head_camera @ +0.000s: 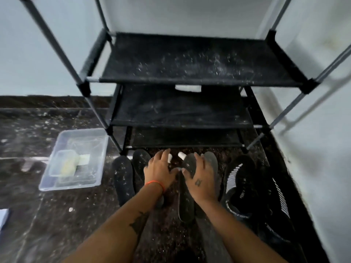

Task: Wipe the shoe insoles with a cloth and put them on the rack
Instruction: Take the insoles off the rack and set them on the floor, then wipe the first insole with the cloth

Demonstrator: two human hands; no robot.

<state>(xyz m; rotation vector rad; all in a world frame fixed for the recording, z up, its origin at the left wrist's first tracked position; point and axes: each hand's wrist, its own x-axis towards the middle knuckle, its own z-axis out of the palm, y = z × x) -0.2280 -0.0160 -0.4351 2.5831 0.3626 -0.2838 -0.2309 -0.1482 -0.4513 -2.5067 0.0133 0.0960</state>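
Note:
Several dark insoles lie on the floor in front of the black rack (190, 80). Two dusty insoles (122, 177) lie side by side at the left. My right hand (200, 179) grips the toe end of a middle insole (187, 204), thumb on one side and fingers over the other. Another insole (211, 160) shows just behind that hand. My left hand (161, 169) hovers beside it with fingers spread, holding nothing. Small white pieces (182, 155) show by my fingertips; I cannot tell what they are. No cloth is clearly in view.
A clear plastic tub (57, 175) with a smaller box and yellowish pads stands on the floor at the left. Black shoes with white stripes (239, 185) lie at the right by the wall. The rack's three fabric shelves are dusty.

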